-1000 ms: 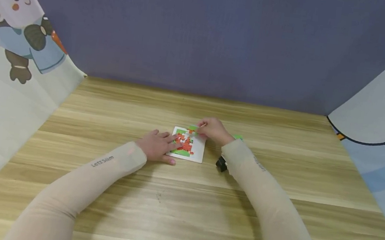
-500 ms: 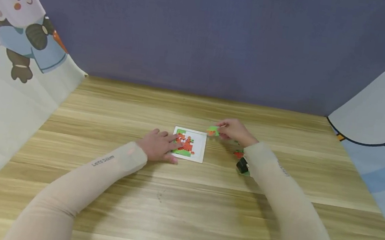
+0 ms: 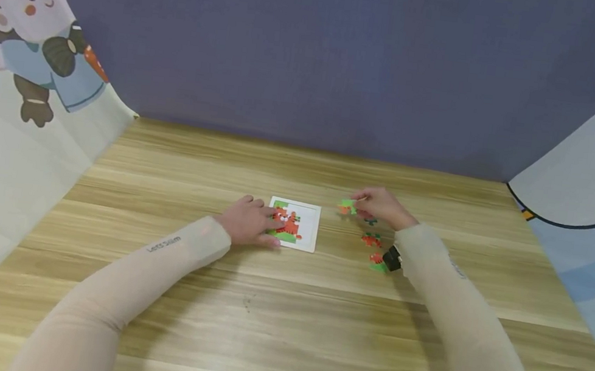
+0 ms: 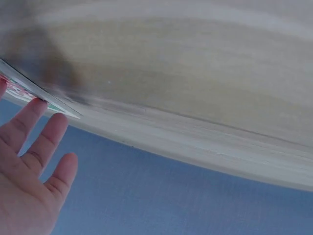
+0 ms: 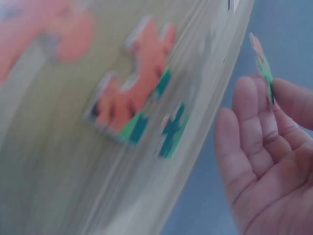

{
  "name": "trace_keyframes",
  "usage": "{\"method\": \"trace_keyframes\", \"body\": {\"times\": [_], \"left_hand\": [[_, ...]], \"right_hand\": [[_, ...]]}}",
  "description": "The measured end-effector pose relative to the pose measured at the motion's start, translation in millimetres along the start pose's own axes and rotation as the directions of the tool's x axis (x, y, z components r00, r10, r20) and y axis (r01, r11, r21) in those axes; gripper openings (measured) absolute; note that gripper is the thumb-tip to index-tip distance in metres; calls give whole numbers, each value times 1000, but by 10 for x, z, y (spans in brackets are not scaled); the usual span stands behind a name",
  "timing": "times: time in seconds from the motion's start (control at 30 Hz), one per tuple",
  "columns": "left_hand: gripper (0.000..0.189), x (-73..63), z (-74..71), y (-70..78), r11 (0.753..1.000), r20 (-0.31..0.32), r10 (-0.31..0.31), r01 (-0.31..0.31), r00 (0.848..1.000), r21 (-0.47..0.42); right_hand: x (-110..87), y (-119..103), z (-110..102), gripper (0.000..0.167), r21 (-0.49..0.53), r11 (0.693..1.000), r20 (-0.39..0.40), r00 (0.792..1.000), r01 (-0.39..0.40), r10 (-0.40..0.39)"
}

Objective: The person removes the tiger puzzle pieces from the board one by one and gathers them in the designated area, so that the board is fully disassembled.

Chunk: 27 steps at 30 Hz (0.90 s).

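A white-framed jigsaw puzzle board [image 3: 308, 228] lies on the wooden table, its left part filled with an orange tiger on green. My left hand [image 3: 250, 222] rests flat with spread fingers over the board's left edge; in the left wrist view its fingertips [image 4: 38, 105] touch the frame. To the right of the board, my right hand [image 3: 383, 207] pinches a green and orange puzzle piece [image 3: 347, 206] between thumb and fingers. The right wrist view shows this piece [image 5: 264, 71] edge-on at the thumb tip, raised above the table.
Loose puzzle pieces lie right of the board: an orange one [image 3: 371, 240], a dark green one [image 3: 370, 221] below the right hand, and an orange-green one [image 3: 377, 263] near the black wrist camera [image 3: 392, 258]. A dark blue partition [image 3: 312, 58] stands behind the table [image 3: 270, 329].
My right hand has moved right, away from the board's upper right corner, carrying the green and orange puzzle piece. Loose pieces came into view beneath the arm. The left hand stays on the board.
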<state>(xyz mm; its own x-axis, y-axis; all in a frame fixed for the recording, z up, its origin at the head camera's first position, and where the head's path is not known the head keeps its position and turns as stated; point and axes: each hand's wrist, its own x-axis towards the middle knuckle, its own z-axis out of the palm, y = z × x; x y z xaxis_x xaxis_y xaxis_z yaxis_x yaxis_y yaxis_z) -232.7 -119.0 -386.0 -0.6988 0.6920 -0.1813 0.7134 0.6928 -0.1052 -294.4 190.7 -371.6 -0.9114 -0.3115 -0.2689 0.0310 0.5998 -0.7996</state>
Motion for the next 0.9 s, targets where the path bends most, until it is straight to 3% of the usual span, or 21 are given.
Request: {"method": "trace_keyframes", "body": {"times": [0.17,0.27,0.6,0.9], "left_hand": [[59,24,-13,-32,999,-49,16,-14,999,32],[64,47,-15,-67,1000,-50,2,-2,999,6],[83,99,-51,-202,981,135,-76,99,988,-169],[75,133,-26,-268,979,153,-78,105,985,-176]], "right_hand": [[-48,124,-100,34,15,1000,-7,1000,-17,17],[-84,191,-160,35,26,999,-10,1000,-21,22],[-237,368,-347,38,15,1000,-34,999,-26,27],[-330,467,-516,43,8,998,-25,998,-64,65]]}}
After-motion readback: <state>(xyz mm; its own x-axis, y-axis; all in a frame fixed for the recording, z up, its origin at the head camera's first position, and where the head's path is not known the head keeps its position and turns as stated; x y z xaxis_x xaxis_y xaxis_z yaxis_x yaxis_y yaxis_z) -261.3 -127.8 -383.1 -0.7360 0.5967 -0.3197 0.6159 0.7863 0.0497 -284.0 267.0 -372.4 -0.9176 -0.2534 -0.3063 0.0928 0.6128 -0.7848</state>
